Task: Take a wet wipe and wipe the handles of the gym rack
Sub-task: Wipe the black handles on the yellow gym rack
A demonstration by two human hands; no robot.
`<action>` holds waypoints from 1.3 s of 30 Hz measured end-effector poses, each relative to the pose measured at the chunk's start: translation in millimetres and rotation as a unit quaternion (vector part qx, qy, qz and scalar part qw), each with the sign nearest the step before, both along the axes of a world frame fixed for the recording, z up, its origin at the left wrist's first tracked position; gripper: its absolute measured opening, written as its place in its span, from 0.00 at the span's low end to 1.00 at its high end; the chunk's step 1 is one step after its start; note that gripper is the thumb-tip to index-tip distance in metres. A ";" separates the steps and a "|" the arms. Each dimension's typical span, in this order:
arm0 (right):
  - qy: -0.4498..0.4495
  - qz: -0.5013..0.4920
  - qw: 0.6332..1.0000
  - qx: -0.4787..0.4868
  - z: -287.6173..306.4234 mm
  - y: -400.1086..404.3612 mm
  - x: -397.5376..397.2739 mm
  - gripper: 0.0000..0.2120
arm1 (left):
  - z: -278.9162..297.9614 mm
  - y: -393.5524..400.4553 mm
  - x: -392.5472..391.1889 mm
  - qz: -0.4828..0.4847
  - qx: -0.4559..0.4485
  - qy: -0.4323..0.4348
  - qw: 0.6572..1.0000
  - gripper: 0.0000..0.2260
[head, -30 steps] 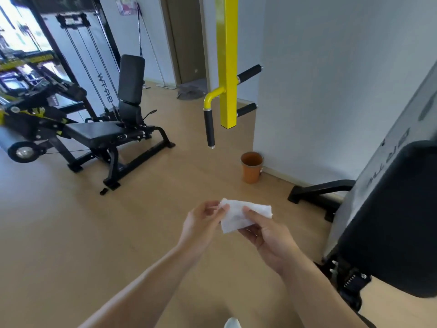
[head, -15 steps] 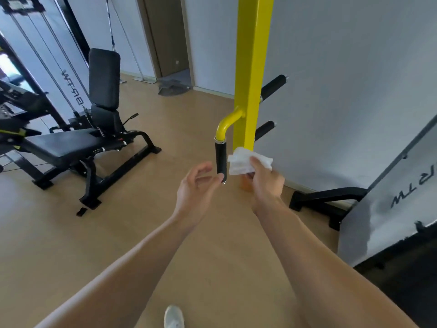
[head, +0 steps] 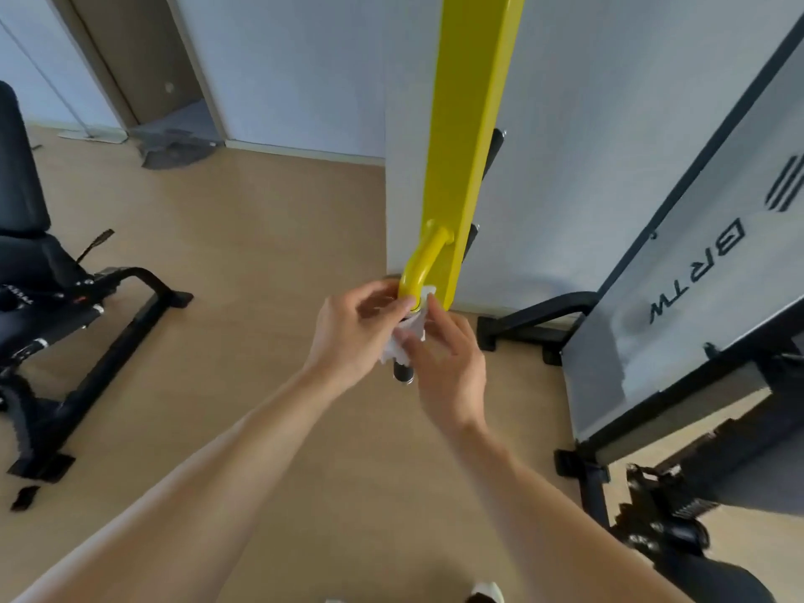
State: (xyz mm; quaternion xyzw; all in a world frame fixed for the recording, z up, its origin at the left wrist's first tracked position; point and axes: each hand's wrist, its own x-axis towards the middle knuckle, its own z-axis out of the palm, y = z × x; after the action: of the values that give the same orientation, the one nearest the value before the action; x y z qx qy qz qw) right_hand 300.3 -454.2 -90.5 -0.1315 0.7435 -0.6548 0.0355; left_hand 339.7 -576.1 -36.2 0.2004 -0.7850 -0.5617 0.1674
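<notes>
— So, how far along?
— Barely begun. Left hand (head: 354, 328) curls round the wet wipe (head: 408, 330), right hand (head: 448, 359) pinches it, wrapping the black handle (head: 403, 373) under the yellow post (head: 472, 137).
— And the rest?
— Two handles (head: 496, 139) behind look untouched.

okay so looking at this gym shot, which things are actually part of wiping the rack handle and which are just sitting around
Part of the job: wet wipe, black handle grip, yellow post, left hand, right hand.

Just around: weight bench, grey panel lettered BRTW, doorway, dark mat.
</notes>
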 end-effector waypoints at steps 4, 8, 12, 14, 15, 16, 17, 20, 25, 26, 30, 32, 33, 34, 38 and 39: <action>0.059 0.014 0.998 0.036 -9.9 -8.0 -14.5 0.12 | 0.2 -13.0 -4.5 -0.037 -0.073 -0.029 0.996 0.06; 0.031 0.073 0.994 0.074 -23.1 -8.4 -21.9 0.04 | 4.6 -8.1 -7.9 -0.016 -0.145 -0.021 0.989 0.12; 0.075 0.095 0.990 0.072 -21.5 -5.2 -23.2 0.09 | 10.5 -4.6 -12.5 0.006 -0.207 -0.019 0.978 0.11; 0.092 0.079 0.992 0.042 -15.5 -2.0 -26.5 0.08 | 12.1 -6.2 -12.6 0.003 -0.221 -0.024 0.975 0.10; 0.094 0.079 0.992 0.039 -15.2 -1.1 -28.6 0.07 | 12.6 -6.6 -12.6 0.002 -0.221 -0.025 0.975 0.10; 0.090 0.090 0.990 0.055 -18.6 -0.2 -31.0 0.07 | 12.3 -6.3 -12.6 -0.001 -0.223 -0.022 0.974 0.09; 0.087 0.109 0.987 0.085 -26.2 0.6 -33.2 0.07 | 11.6 -4.8 -12.5 -0.002 -0.228 -0.018 0.973 0.09; 0.071 0.159 0.964 0.202 -55.3 2.7 -35.3 0.13 | 11.0 -1.5 -11.3 0.004 -0.247 -0.008 0.969 0.10; 0.106 0.134 0.979 0.112 -38.7 3.2 -34.6 0.11 | 14.7 0.5 -9.9 0.004 -0.250 -0.014 0.968 0.08; 0.117 0.125 0.981 0.091 -33.4 2.1 -34.9 0.10 | 14.5 1.2 -9.9 0.004 -0.253 -0.012 0.967 0.09; 0.118 0.164 0.962 0.182 -54.5 -0.4 -35.0 0.15 | 11.0 3.0 -9.3 -0.006 -0.284 -0.012 0.959 0.12; 0.110 0.177 0.953 0.222 -64.1 2.2 -34.4 0.16 | 11.0 1.3 -8.7 -0.006 -0.286 -0.016 0.958 0.12; 0.113 0.175 0.956 0.208 -61.1 2.8 -34.1 0.15 | 11.0 -0.2 -8.4 -0.006 -0.283 -0.016 0.959 0.11; 0.120 0.170 0.962 0.176 -54.6 2.7 -34.3 0.13 | 11.1 -0.9 -8.0 -0.007 -0.278 -0.013 0.960 0.10; 0.157 0.155 0.971 0.090 -37.5 -4.3 -33.4 0.10 | 9.4 0.8 -8.9 -0.007 -0.283 0.006 0.959 0.08; 0.154 0.159 0.968 0.121 -46.9 -5.1 -34.2 0.11 | 8.2 1.3 -9.6 -0.008 -0.280 0.007 0.960 0.08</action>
State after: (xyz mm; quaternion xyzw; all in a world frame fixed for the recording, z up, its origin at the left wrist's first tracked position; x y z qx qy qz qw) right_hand 266.1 -459.3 -137.4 -0.3420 0.7832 -0.5179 0.0394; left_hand 330.1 -574.9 -28.0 0.1352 -0.9113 -0.3223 0.2178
